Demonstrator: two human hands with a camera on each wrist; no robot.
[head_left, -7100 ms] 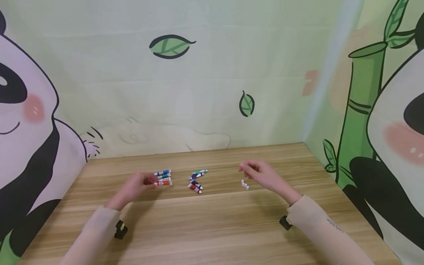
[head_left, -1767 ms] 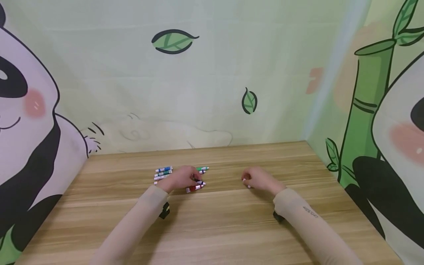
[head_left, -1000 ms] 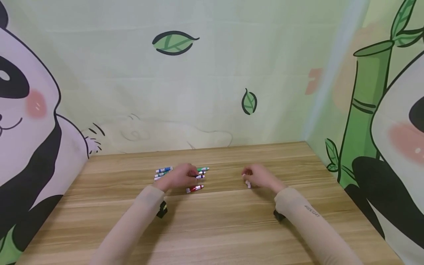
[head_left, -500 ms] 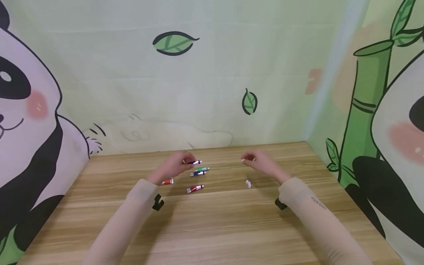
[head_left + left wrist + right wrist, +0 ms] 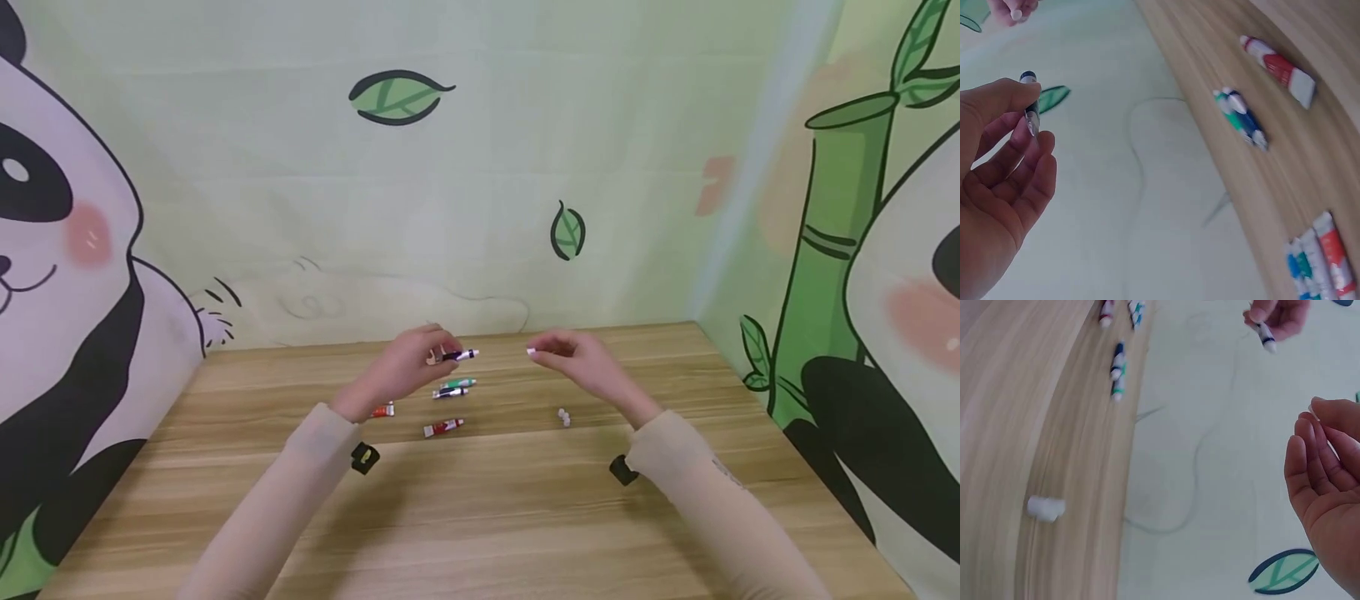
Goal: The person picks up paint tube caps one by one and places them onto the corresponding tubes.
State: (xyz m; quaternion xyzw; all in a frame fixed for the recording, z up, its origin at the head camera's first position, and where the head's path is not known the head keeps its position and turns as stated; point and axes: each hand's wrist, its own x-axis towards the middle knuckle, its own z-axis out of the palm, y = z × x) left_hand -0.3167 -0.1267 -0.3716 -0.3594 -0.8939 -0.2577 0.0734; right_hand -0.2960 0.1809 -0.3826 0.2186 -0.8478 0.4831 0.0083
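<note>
Above the far part of the table, my left hand (image 5: 408, 365) pinches a dark paint tube (image 5: 459, 356) between thumb and fingers. The tube's white end points towards my right hand (image 5: 583, 364). That hand holds a small white cap (image 5: 531, 351) at its fingertips, a short gap away from the tube. Below lie a green tube (image 5: 459, 383) and a dark blue tube (image 5: 450, 393), side by side. Nearer is a red tube (image 5: 444, 427). Several small white caps (image 5: 564, 417) sit together on the table to the right.
An orange-red tube (image 5: 1337, 253) lies in a row with white, green and blue ones at the left; my left arm partly hides this row in the head view. The wooden table (image 5: 495, 517) meets a printed cloth backdrop (image 5: 480, 250) at its far edge.
My left hand has picked up the dark tube from the middle group and lifted it. My right hand has taken a cap from the pile. Both have risen and come closer together.
</note>
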